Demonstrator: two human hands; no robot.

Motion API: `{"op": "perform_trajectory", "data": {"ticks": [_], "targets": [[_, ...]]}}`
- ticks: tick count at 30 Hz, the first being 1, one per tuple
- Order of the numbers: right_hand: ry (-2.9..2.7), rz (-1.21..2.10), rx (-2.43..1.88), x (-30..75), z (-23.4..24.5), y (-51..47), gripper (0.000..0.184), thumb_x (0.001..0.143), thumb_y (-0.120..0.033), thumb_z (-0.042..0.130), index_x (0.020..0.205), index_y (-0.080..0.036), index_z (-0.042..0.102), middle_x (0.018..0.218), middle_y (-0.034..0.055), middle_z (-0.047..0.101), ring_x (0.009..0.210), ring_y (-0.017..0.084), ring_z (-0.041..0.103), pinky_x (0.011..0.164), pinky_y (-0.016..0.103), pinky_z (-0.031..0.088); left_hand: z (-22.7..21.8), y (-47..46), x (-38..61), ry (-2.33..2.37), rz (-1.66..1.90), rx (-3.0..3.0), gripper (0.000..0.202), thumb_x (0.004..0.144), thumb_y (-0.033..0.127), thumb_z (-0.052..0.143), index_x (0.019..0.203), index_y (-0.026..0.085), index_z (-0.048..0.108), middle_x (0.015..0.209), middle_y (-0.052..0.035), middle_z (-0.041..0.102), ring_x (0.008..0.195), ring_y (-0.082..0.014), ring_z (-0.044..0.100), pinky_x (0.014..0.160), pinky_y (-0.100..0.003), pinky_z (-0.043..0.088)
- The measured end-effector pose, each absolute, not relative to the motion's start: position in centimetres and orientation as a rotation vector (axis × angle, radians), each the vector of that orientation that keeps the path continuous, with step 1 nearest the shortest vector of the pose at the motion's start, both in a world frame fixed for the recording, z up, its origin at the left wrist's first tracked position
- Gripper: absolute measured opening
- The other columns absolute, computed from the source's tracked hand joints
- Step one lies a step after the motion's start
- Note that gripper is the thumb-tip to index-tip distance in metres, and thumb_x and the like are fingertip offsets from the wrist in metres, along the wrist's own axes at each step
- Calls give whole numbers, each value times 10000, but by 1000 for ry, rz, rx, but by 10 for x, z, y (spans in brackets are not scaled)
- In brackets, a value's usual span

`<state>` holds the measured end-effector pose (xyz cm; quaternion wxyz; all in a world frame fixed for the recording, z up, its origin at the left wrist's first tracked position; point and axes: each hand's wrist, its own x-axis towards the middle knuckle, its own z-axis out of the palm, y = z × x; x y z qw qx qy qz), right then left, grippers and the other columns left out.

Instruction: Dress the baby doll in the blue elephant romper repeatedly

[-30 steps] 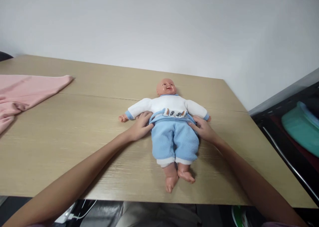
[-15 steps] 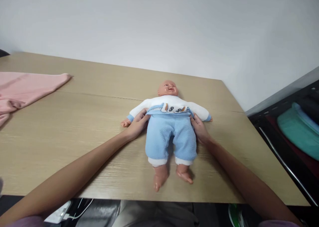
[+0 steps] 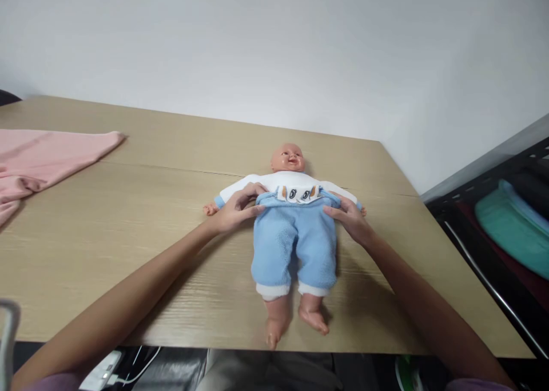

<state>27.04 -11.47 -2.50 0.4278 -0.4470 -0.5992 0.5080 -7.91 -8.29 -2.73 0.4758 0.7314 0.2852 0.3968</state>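
A table by a pale wall and a black rack show an indoor room, kind unclear.

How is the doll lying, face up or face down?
Face up: the doll lies on its back on the table, its face and the printed front of its outfit showing.

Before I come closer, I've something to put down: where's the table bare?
Widest bare patch of table: between the pink cloth and the left hand; a narrower one between the right arm and the table's right edge. Crowded: the waist of the doll, where left hand and right hand hold the blue garment.
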Motion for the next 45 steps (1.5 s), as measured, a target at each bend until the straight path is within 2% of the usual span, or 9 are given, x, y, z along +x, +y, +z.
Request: {"op": "perform_trajectory", "data": {"ticks": [4, 8, 12, 19, 23, 26, 33, 39, 45], "targets": [[-1715, 1128, -1215, 267, -4, -95, 588, 800, -556, 971, 1292, -275, 812, 1342, 56, 810, 1296, 366, 712, 1209, 485, 520, -14, -74, -71, 763, 874, 1753, 420, 1001, 629, 738, 1004, 221, 641, 929, -14, 572, 852, -198, 536, 794, -322, 445], [-1751, 1031, -1295, 266, -22, -83, 488, 903, -671, 842, 1180, -270, 806, 1232, 48, 814, 1187, 335, 721, 1149, 477, 545, -22, -71, -68, 915, 867, 1656, 484, 1026, 703, 660, 1122, 229, 636, 909, -6, 590, 795, -194, 518, 721, -316, 420], [-1746, 937, -1343, 272, -52, -96, 492, 998, -736, 678, 971, -255, 780, 1024, 53, 787, 1029, 320, 697, 1091, 480, 552, -37, -76, -74, 965, 845, 1812, 480, 1058, 685, 602, 1039, 208, 641, 973, -30, 608, 887, -222, 556, 810, -346, 452], [-1672, 756, -1350, 269, -64, -127, 422, 1054, -668, 631, 938, -283, 760, 1003, 69, 736, 1036, 317, 645, 1151, 504, 511, -43, -92, -82, 1026, 705, 2212, 491, 1116, 652, 471, 1132, 201, 662, 1159, -121, 724, 1102, -344, 649, 1066, -488, 476], [-1377, 974, -1326, 252, -75, -132, 450, 1032, -708, 661, 1213, -318, 792, 1321, 60, 796, 1358, 335, 651, 1303, 515, 448, -47, -103, -75, 1054, 807, 1884, 528, 1079, 713, 532, 1212, 232, 707, 1222, -88, 763, 1243, -369, 648, 1151, -485, 507], [-1066, 1240, -1256, 243, -83, -130, 574, 1002, -757, 673, 1414, -360, 724, 1542, 9, 728, 1501, 311, 619, 1307, 503, 502, -55, -107, -64, 978, 963, 1574, 593, 1042, 756, 587, 1288, 237, 734, 1335, -82, 769, 1384, -377, 604, 1251, -483, 465], [-1027, 1382, -1204, 243, -78, -116, 711, 939, -821, 700, 1444, -321, 682, 1547, 36, 730, 1534, 314, 610, 1323, 469, 498, -71, -103, -45, 850, 1150, 1130, 626, 1048, 734, 643, 1448, 255, 688, 1549, -106, 693, 1465, -342, 601, 1309, -487, 420], [-1103, 1335, -1131, 245, -73, -103, 744, 876, -848, 728, 1397, -318, 697, 1471, 63, 766, 1487, 337, 642, 1258, 503, 545, -65, -93, -49, 814, 1101, 1131, 584, 995, 688, 736, 1369, 240, 707, 1378, -112, 767, 1288, -340, 689, 1127, -475, 547], [-1152, 1295, -1102, 246, -64, -102, 643, 869, -725, 760, 1331, -280, 718, 1384, 79, 799, 1432, 369, 671, 1257, 505, 533, -58, -84, -68, 862, 1027, 1337, 417, 993, 625, 754, 1080, 220, 708, 1128, -52, 745, 1106, -272, 659, 1050, -409, 513]]}}
